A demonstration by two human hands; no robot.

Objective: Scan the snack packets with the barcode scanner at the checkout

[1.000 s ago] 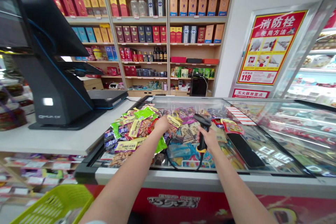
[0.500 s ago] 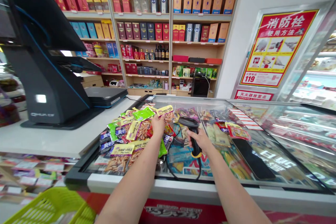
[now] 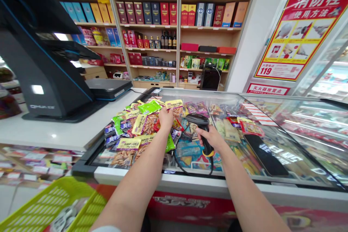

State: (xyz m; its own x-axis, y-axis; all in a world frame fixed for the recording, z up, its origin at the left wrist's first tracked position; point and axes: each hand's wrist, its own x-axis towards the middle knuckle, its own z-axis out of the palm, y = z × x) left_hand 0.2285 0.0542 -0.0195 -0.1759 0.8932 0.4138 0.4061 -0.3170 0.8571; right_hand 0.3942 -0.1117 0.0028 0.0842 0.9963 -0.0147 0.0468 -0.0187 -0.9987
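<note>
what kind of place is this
Probably a small convenience store, at its checkout: a point-of-sale terminal, a handheld barcode scanner in the right hand, and snack packets heaped on a glass-topped freezer.

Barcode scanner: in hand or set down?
In hand. The right hand is wrapped around the handle of the black corded barcode scanner, and its cable hangs down below.

The red-and-yellow wall poster (image 3: 295, 30) reads "消防栓 使用方法" and "119".
</note>
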